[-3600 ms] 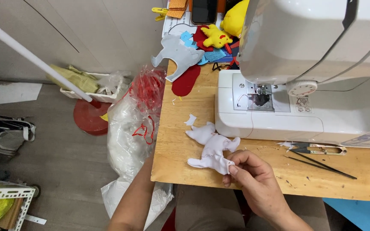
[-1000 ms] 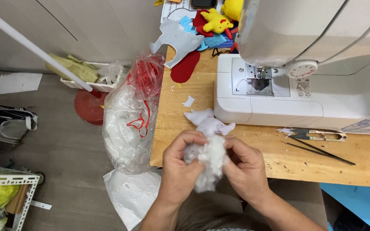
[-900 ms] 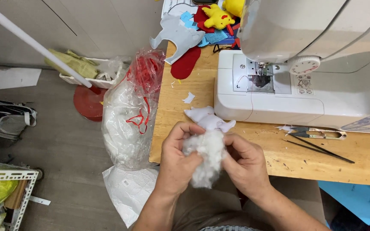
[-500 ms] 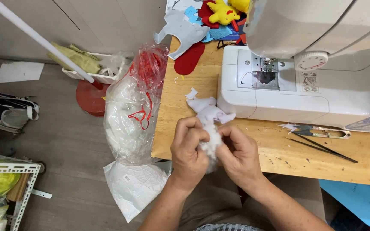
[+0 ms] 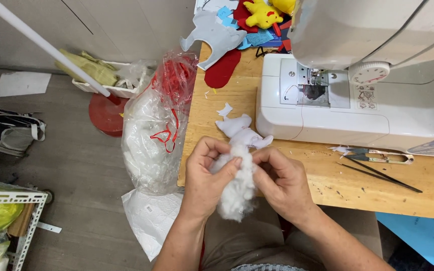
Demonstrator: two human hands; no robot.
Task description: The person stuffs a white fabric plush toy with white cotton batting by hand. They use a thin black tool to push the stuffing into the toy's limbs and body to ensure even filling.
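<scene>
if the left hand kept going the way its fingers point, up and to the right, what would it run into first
Probably the white stuffing it already pinches, then the right hand just behind it. Past those lies the white fabric piece on the wooden table, though depth is unclear.

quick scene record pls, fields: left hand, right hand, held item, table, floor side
left hand: left hand pinches the white stuffing wad from the left
right hand: right hand grips the same wad, fingers closed on it
held item: fluffy white clump, held at the table edge
table: wooden table with white sewing machine, small white fabric piece, thread snips, long tweezers
floor side: clear plastic bag of stuffing beside the table
</scene>
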